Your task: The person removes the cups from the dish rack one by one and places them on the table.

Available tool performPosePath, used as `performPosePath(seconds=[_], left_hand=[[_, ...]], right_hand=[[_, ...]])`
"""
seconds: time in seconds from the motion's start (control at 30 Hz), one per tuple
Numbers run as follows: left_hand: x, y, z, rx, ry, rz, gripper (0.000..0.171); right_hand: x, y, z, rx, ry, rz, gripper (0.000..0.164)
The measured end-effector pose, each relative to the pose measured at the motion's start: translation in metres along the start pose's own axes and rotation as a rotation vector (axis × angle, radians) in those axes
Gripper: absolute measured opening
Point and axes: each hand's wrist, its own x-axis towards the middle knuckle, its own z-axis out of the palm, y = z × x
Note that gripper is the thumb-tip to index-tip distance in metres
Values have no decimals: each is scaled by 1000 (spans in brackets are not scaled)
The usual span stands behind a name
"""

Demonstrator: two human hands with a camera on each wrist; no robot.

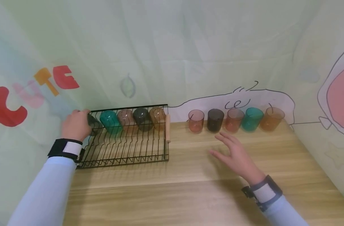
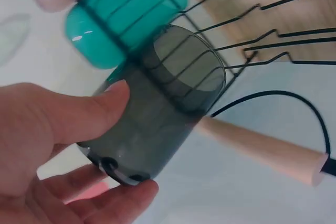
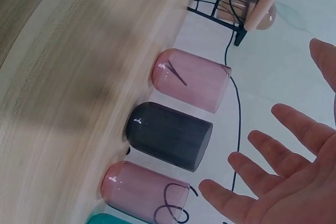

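Left strap (image 1: pixel 58 148) is black and bears a white patch (image 1: pixel 72 147). Bare left hand (image 1: pixel 76 125) adjoins it; pale blue left sleeve (image 1: pixel 45 188) meets it. Well to its right: bare right hand (image 1: pixel 239 157), dark right strap (image 1: pixel 273 185) with black fitting (image 1: pixel 247 191), matching right sleeve (image 1: pixel 285 212).

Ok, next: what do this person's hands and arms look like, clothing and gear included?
The left hand and right hand are ungloved. The left sleeve and right sleeve are long and pale blue. The left strap and right strap are dark, each with a whitish patch.
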Motion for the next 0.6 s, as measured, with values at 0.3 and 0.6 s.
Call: performPosePath(seconds=[0.3,0.6], left_hand=[[-23,22,-24,23,116,-43,52],[-46,74,-54,1,277,49,58]], right_hand=[[-1,-4,-1,14,1,3,65],[0,-8,-2,9,0,24,66]])
